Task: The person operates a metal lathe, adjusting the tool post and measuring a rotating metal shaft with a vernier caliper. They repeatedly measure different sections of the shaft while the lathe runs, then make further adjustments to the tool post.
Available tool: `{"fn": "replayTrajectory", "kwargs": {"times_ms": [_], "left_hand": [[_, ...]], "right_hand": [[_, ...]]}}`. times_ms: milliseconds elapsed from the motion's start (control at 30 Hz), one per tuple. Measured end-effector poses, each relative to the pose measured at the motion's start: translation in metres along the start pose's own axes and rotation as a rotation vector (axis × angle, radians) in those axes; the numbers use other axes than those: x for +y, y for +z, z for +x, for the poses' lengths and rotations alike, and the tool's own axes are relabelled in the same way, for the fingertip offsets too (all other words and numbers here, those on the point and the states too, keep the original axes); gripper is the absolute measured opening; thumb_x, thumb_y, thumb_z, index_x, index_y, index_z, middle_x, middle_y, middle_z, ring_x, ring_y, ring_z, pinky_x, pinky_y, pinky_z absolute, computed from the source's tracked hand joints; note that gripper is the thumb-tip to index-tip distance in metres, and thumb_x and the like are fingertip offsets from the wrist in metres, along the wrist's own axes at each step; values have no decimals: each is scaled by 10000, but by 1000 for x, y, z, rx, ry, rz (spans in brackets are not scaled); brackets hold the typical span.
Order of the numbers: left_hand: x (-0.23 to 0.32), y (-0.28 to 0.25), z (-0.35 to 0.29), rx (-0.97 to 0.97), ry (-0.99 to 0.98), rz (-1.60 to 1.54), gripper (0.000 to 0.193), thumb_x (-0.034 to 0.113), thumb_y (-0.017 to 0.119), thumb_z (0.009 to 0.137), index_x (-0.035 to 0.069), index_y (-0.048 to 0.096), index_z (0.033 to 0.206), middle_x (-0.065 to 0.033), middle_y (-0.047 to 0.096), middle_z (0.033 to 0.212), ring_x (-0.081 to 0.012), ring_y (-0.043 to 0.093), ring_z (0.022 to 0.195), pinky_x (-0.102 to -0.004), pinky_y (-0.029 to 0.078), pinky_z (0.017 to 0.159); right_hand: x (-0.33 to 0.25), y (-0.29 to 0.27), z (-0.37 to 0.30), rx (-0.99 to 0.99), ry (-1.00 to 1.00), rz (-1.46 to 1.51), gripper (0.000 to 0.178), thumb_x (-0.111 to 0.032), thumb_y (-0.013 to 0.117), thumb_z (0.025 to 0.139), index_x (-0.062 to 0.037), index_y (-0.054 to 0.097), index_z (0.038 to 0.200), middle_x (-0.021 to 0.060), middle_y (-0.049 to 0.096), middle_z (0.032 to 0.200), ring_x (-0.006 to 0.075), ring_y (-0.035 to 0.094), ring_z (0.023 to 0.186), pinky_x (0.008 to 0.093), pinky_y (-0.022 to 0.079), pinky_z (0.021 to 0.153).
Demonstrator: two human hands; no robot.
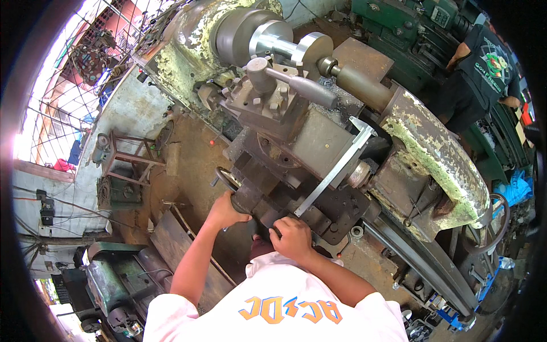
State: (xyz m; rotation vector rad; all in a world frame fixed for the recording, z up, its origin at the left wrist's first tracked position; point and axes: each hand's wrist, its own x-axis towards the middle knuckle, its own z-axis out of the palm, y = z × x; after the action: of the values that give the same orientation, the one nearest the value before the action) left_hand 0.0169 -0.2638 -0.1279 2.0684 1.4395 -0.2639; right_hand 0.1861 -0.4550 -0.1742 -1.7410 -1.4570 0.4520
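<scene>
In front of me stands a worn metal lathe with a shiny stepped workpiece (273,41) between its chuck (231,35) and the tailstock (364,88). My left hand (223,213) is at the near side of the carriage, just below a small handwheel (227,178). Its thumb reaches right, and the fingers curl over a part hidden beneath them. Close to my body, my right hand (292,236) has its fingers bent around something dark that I cannot make out. A long silver caliper (333,174) lies slanted across the slide, beyond my right hand. Behind it rises the tool post (268,105) with its thick clamping lever (307,88).
A person in dark clothes (484,74) stands at the far right beside a green machine (399,28). The tailstock's large handwheel (502,225) juts out at right. On the left are a rusty metal stand (134,159), a board (179,251) and another green machine (111,285).
</scene>
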Motion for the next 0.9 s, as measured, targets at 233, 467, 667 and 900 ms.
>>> {"fn": "replayTrajectory", "kwargs": {"times_ms": [233,467,667,900], "left_hand": [[2,9,-6,89,28,17,1031,362,948,574,-85,499,1388,-311,599,1329,-435,580,1270,-458,464,1094],[1,20,-8,161,20,69,1028,340,950,579,-96,479,1382,-301,585,1340,-441,552,1287,-463,464,1096],[5,27,-14,238,25,96,1048,328,959,579,-95,463,1400,-293,585,1337,-445,546,1279,-469,463,1097],[7,37,-16,299,13,138,1077,323,958,591,-96,431,1431,-286,550,1375,-426,513,1314,-468,440,1126]], "right_hand": [[-2,-1,2,-54,4,-42,213,-276,728,855,-77,652,849,122,663,853,339,690,796,481,539,711],[-3,0,1,-43,24,-29,213,-273,726,856,-71,657,862,126,669,858,350,693,809,488,539,721],[-3,0,-1,-43,37,-38,201,-273,725,858,-83,666,886,115,674,862,344,696,819,479,539,736],[-3,2,-1,-33,29,-61,201,-275,727,856,-87,666,893,113,678,861,337,698,817,472,538,737]]}}
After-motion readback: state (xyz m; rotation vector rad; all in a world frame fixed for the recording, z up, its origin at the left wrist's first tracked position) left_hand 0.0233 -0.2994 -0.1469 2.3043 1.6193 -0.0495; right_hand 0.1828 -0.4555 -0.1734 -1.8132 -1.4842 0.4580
